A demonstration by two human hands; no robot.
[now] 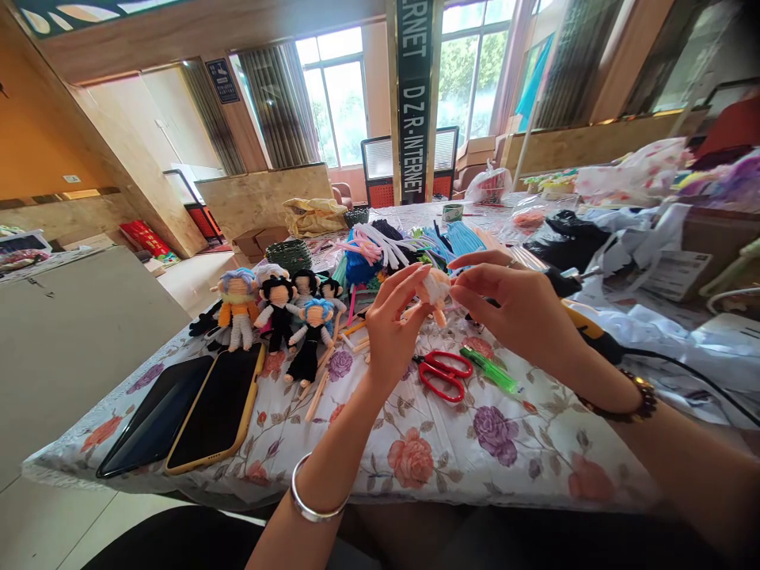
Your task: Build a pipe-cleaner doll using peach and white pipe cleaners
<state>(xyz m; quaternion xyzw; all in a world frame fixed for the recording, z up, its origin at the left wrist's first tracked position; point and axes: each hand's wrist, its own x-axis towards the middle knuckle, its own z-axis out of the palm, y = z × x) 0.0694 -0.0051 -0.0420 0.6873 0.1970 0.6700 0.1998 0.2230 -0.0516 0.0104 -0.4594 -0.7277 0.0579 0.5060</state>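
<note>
Between the fingers of my left hand (397,321) is a small doll piece (436,291) in peach and white, fuzzy like the dolls on the table. My right hand (504,305) comes in from the other side, thumb and fingers pinched together at the piece's edge; what they grip is too small to make out. Below the hands lie red-handled scissors (442,375) and a green box cutter (490,369). Several finished fuzzy dolls (279,313) stand to the left, and loose peach stems (321,388) lie beside them.
Two phones (217,412) lie at the table's left front. Behind my hands is a heap of coloured pipe cleaners (385,245). A yellow-and-black tool (594,332) with a cord sits right, near a black plastic bag (564,241) and white bags (670,340).
</note>
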